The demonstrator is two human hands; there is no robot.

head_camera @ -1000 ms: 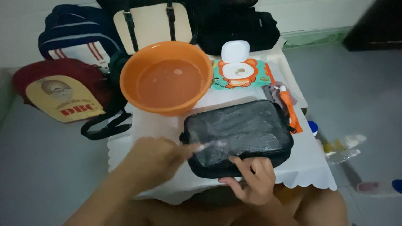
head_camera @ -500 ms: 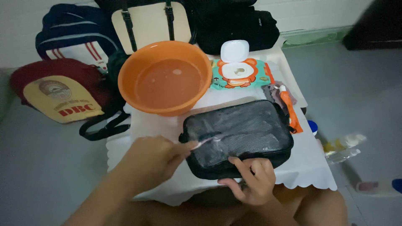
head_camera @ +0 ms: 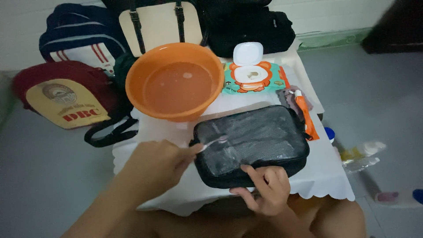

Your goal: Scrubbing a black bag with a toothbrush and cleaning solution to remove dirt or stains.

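A black rectangular pouch (head_camera: 260,136), smeared with whitish foam, lies on a small table covered by a white cloth (head_camera: 326,176). My left hand (head_camera: 161,165) grips a toothbrush (head_camera: 215,142) whose head rests on the pouch's left part. My right hand (head_camera: 264,189) clasps the pouch's near edge, fingers on top and thumb underneath.
An orange basin (head_camera: 175,81) with water stands behind the pouch. A pack of wet wipes (head_camera: 252,77) with its lid up and an orange tube (head_camera: 304,114) lie to the right. Several bags, including a red one (head_camera: 61,94), surround the table's far and left sides. Bottles (head_camera: 361,154) lie on the floor at right.
The toothbrush head has moved up and to the left across the pouch, from its lower middle to its upper left. My right hand has stayed on the near edge.
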